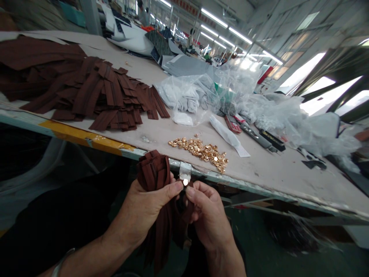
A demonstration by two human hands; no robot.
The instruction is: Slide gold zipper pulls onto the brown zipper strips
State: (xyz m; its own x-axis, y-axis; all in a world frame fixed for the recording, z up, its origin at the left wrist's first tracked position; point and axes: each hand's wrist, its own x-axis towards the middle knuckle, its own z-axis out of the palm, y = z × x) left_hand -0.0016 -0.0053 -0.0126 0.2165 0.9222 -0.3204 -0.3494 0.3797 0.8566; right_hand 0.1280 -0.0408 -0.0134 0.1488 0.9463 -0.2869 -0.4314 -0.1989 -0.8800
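My left hand [152, 202] is closed around a bundle of brown zipper strips [154, 173], whose tails hang below the table edge. Its thumb tip presses beside a shiny gold zipper slider [185, 182]. From the other side my right hand [209, 206] pinches a single brown zipper strip [183, 215] close under the slider. A piece of clear tape [185, 170] is stuck on the table edge just behind the slider. On the tabletop past my hands lies a spread pile of gold zipper sliders [201, 150].
A large heap of brown zipper strips [95, 92] covers the table's left side. Clear plastic bags [190, 96], a red-cased tool [233, 124], a grey utility knife [256, 136], a black box [272, 139] and scissors [309, 156] lie to the right. The table edge [259, 192] runs just beyond my hands.
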